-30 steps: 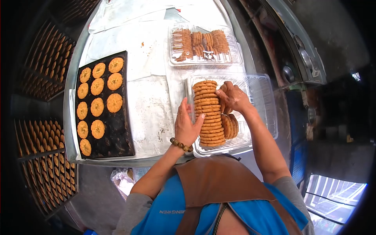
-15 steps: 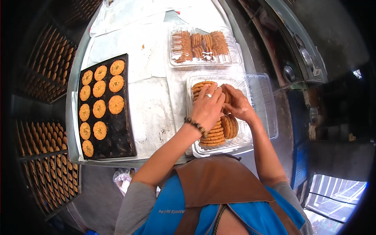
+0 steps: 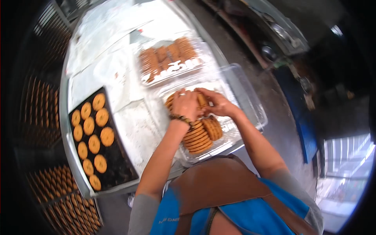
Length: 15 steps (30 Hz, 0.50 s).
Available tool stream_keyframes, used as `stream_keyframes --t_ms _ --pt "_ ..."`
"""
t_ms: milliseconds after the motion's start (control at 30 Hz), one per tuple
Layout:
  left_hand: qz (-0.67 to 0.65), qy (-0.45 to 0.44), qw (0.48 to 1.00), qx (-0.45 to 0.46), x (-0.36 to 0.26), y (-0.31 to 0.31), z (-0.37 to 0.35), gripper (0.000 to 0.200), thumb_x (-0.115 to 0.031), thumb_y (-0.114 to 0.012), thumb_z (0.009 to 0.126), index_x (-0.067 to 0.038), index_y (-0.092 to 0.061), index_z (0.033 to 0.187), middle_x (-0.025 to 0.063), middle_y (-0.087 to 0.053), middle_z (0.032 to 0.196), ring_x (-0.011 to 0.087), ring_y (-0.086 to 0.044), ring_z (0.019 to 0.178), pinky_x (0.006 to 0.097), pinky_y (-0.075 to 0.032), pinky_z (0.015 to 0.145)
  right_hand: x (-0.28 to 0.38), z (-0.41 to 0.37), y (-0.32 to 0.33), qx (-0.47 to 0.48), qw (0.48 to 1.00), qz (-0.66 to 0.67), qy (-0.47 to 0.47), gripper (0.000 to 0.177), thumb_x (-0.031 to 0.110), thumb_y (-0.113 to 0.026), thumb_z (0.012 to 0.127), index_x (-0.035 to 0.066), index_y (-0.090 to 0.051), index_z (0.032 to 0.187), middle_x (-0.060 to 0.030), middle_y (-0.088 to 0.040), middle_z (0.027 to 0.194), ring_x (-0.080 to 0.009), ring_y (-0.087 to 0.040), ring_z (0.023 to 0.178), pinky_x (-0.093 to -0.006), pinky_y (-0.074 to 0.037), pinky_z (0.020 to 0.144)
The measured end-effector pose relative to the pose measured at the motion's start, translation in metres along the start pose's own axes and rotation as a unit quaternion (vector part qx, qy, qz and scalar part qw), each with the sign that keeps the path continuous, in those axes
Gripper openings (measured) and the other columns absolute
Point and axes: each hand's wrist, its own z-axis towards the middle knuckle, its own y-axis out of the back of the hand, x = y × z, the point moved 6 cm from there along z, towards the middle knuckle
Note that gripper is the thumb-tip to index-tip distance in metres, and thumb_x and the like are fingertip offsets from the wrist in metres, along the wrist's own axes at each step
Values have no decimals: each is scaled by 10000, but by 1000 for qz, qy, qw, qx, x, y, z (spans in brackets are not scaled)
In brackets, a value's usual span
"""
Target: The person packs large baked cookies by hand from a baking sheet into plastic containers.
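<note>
Both hands are inside an open clear plastic box that holds rows of round brown cookies. My right hand is closed round a short stack of cookies standing on edge, thumb and fingers at its right side. My left hand, with a bead bracelet on its wrist, reaches over the left row, its fingers curled against the same stack; its fingertips are partly hidden. Nearer my body, one long row of cookies and a shorter row lie side by side. The box's lid is folded out to the right.
Beyond the open box, a filled clear box rests on the paper-covered table. A black baking tray with several cookies lies at the left. Racks of cookies stand past the table's left edge.
My view has turned, so the table now appears tilted and the boxes lie further left in it. Both hands stay on the cookies in the open box.
</note>
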Motion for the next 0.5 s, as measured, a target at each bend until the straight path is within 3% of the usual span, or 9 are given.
stream_keyframes --t_ms 67,133,233,400,467,500 --pt "20 -5 1000 -4 1 1 2 655 -378 -887 740 -13 -639 1224 137 -666 1180 331 -542 1250 490 -380 1106 -2 4 -4 21 990 104 -91 772 -60 -699 810 35 -437 1531 -212 -602 1424 -295 -636 1251 -394 -549 1017" --pt "-1 -6 999 -40 5 2 0 640 -315 -870 771 1 -603 1259 157 -647 1211 339 -529 1261 488 -383 1100 14 10 2 -32 996 -83 31 717 -9 -720 806 27 -490 1485 -218 -617 1397 -330 -644 1232 -402 -539 1029" --pt "13 -30 997 -74 4 4 -6 626 -239 -861 777 6 -589 1285 169 -625 1266 341 -519 1277 480 -375 1115 34 10 0 -35 992 -115 37 592 83 -737 836 13 -558 1396 -215 -648 1331 -407 -631 1203 -444 -510 1051" --pt "-15 -9 995 -100 9 8 -10 671 -171 -863 758 4 -570 1336 153 -586 1338 344 -516 1285 471 -378 1126 45 -8 -3 -46 983 -176 36 612 192 -753 874 50 -530 1426 -193 -613 1314 -410 -570 1240 -467 -479 1054" --pt "-23 -10 995 -101 7 7 -8 658 -177 -867 754 4 -590 1322 148 -588 1333 340 -518 1286 472 -378 1128 37 -6 -6 -40 980 -193 31 674 211 -769 883 33 -496 1473 -226 -546 1464 -416 -540 1320 -463 -459 1117" --pt "-18 -9 995 -99 7 6 -7 646 -182 -871 749 5 -604 1307 150 -586 1334 343 -518 1288 474 -382 1125 38 0 -7 -53 978 -197 46 674 160 -777 851 45 -505 1457 -205 -561 1445 -407 -558 1299 -469 -477 1087"
